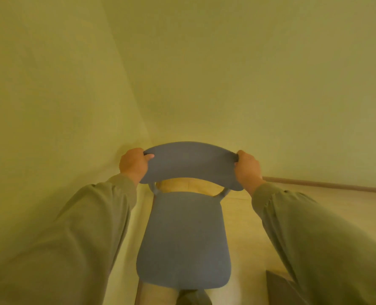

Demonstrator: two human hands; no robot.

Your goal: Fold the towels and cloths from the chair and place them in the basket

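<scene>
A blue chair (183, 238) stands right in front of me in a corner of the room, its bare seat toward me and its curved backrest (190, 164) toward the wall. My left hand (134, 165) grips the backrest's left end, thumb on its front face. My right hand (247, 168) grips the right end in the same way. Both arms are stretched forward in grey-green sleeves. No towels, cloths or basket are in view.
Plain yellowish walls (248, 84) meet in a corner just left of the chair. A brown skirting board (325, 184) runs along the right wall above a light wooden floor (244, 227). A dark object (279, 289) shows at the bottom right edge.
</scene>
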